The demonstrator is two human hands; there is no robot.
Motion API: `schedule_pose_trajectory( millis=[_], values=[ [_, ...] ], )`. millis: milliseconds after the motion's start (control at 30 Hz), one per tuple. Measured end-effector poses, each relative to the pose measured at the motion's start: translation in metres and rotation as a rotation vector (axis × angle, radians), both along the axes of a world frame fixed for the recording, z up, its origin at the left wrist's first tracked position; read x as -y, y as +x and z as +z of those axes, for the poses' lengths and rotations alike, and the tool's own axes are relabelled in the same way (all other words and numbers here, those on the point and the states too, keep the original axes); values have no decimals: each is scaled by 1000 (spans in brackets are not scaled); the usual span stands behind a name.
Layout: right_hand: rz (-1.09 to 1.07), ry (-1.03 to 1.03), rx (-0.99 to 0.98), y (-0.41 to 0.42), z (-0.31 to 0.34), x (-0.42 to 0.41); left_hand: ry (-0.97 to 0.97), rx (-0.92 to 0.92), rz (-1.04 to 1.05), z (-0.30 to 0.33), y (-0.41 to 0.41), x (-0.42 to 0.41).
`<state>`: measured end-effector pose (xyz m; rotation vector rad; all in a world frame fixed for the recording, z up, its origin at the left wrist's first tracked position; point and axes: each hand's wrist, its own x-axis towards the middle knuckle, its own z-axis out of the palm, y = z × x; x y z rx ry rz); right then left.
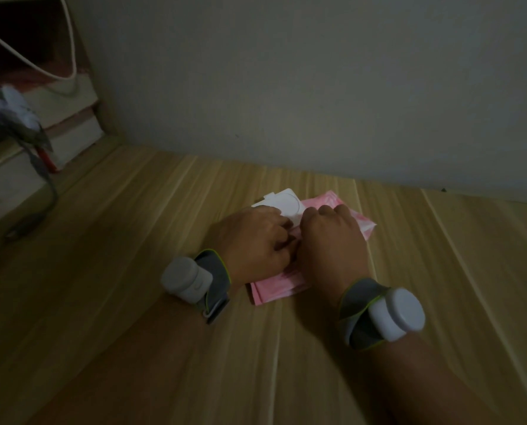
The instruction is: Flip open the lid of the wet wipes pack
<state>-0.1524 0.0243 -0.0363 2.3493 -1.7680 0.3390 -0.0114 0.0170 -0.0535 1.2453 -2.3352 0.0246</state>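
Both hands bear on the pink wipes pack [286,286] at frame centre: left hand [253,240] pinching by the white lid [282,204], right hand [329,240] curled over it; best kept flat on the worktop [133,271].

dim light | pale wooden tabletop [133,302] | plain grey wall [317,87] at 12 | stacked books [69,130] at 10

Glossy pink plastic pack [274,289] (white lid [283,204])

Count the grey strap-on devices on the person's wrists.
2. One wrist device sits on the left wrist, behind the left hand; the other wrist device is on the right wrist, behind the right hand. Both hands are on the pink packet.
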Motion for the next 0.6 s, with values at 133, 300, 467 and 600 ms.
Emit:
schedule_pose_trajectory(
  millis=[133, 300, 467, 600],
  values=[
    [8, -3, 7, 0, 0, -1, 7, -3, 5, -1, 1, 1],
    [21, -5, 7, 1, -1, -1, 1, -11, 4, -2, 1, 1],
    [13, -6, 17, 2, -3, 0, 15, 4, 7, -3, 0, 2],
    [25, 9, 44, 2, -4, 1, 71, 2, 23, 1, 1, 0]
  ],
)
